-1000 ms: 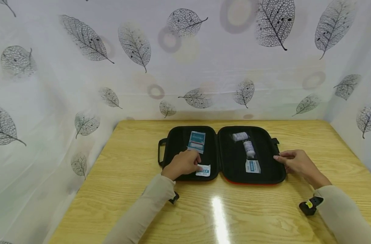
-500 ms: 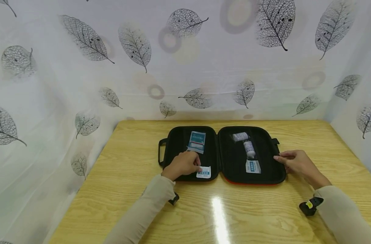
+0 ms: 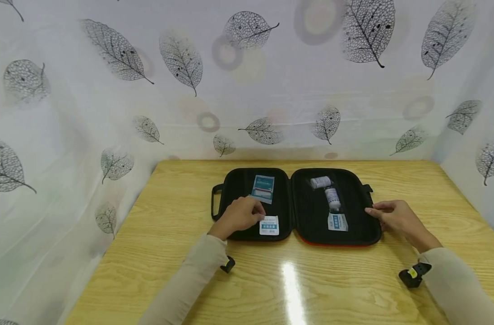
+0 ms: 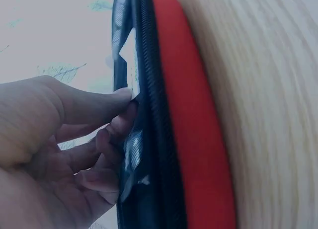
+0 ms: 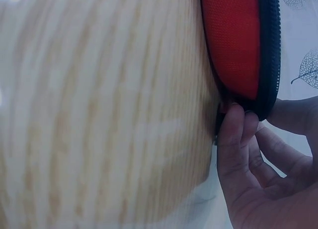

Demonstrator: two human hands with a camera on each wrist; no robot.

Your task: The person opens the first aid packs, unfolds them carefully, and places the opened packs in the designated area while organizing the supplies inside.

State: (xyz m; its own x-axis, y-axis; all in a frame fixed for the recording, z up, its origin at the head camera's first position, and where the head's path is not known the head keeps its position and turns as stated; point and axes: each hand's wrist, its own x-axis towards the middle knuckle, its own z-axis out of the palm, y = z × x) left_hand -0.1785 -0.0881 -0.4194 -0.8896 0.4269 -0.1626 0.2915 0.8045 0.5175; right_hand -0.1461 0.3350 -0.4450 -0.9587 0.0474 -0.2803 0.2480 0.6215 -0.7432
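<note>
A zip case (image 3: 242, 178) lies spread open on the table, black inside and red outside. At its left half, my left hand (image 3: 236, 215) pinches the upper left corner of a small white packet (image 3: 269, 227) with blue print; thumb and index meet there in the left wrist view. A blue-green packet (image 3: 263, 184) lies above that hand. My right hand (image 3: 397, 217) holds the case's right rim, thumb at the inner edge and fingers at the red outer side (image 5: 233, 45). The right half bears two white bottles (image 3: 320, 182) and another white-and-blue packet (image 3: 337, 222).
A carry handle (image 3: 215, 203) sticks out from the case's left side, and a small tab (image 3: 367, 188) from its right. The wooden table (image 3: 182, 189) reaches back to a leaf-patterned curtain (image 3: 271, 90). Wrist cameras (image 3: 410, 277) are worn at both sleeves.
My left hand has drawn back slightly to the left and up. The small packet has shifted left and turned, showing more of its face. My right hand stays on the rim.
</note>
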